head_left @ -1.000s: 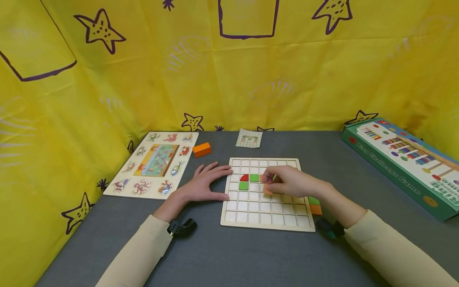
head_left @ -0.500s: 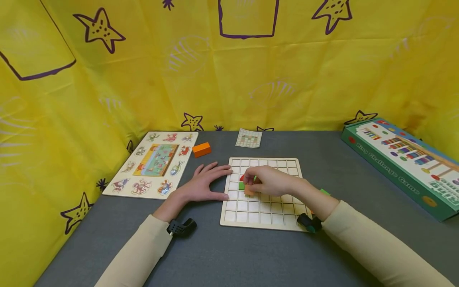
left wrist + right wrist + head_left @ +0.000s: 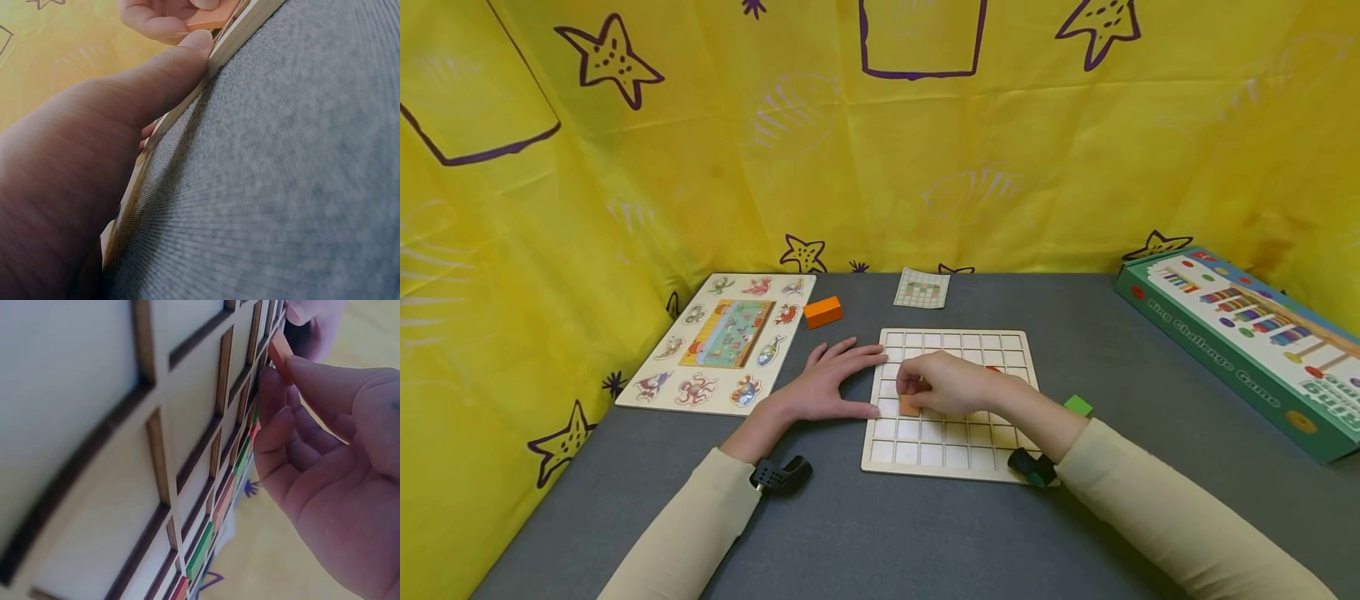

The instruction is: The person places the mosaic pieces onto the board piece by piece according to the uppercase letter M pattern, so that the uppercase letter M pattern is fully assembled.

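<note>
In the head view my right hand [image 3: 951, 383] pinches a small orange square tile [image 3: 909, 407] between thumb and fingers, over the left part of a wooden grid board [image 3: 955, 458]. The right wrist view shows the orange tile [image 3: 281, 356] held tilted, close over the board's cells. Red, green and orange pieces lie in a row of cells, among them a green piece [image 3: 200, 550]; from the head only a bit of a red piece [image 3: 993, 368] shows past my right hand. My left hand [image 3: 827, 385] touches the board's left edge with thumb and fingertips, fingers spread.
A green block [image 3: 1078, 406] lies right of the board, near my right sleeve. Behind the board is a small pattern card [image 3: 921, 288]. An orange block [image 3: 823, 312] sits beside a sea-animal puzzle board [image 3: 718, 407] at left. A game box [image 3: 1247, 342] stands at right.
My right hand has moved left across the grid with the orange tile and come slightly toward me. It now covers the green pieces at the left. My left hand has stayed put.
</note>
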Tool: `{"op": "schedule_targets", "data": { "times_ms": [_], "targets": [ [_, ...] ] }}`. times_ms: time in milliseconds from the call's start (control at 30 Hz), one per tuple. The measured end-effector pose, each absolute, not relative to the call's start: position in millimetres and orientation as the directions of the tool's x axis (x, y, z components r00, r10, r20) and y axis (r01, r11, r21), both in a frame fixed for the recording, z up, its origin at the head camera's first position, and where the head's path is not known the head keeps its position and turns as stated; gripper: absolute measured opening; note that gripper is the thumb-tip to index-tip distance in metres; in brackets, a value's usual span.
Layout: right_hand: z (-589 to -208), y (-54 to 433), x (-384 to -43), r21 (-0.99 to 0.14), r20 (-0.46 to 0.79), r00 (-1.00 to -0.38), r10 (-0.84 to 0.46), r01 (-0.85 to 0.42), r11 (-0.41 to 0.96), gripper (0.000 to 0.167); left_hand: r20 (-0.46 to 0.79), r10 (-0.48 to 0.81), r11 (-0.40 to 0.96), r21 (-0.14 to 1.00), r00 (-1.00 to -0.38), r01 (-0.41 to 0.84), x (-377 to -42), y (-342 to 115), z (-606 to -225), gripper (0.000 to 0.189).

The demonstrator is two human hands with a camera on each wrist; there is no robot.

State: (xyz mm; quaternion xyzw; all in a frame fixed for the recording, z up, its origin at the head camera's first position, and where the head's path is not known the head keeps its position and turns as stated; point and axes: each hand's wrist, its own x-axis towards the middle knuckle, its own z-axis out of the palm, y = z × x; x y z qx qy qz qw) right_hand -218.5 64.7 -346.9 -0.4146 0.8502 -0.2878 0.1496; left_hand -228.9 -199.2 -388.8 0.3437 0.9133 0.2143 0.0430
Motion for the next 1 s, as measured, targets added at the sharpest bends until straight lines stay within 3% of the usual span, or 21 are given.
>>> {"op": "schedule_targets", "data": {
  "times_ms": [433, 1000],
  "targets": [
    [-340.2, 80.6, -213.9, -0.63, 0.008, -0.638, -0.77, -0.601, 0.492, 0.012, 0.07, 0.651, 0.669, 0.417, -0.755, 0.615, -229.0, -199.7, -389.4, 0.082],
    [-330.1, 138.2, -207.6, -0.672, -0.017, -0.725, -0.689, -0.502, 0.545, 0.019, 0.073, 0.655, 0.665, 0.417, -0.752, 0.62, -229.1, -199.5, -389.0, 0.083]
  ]
}}
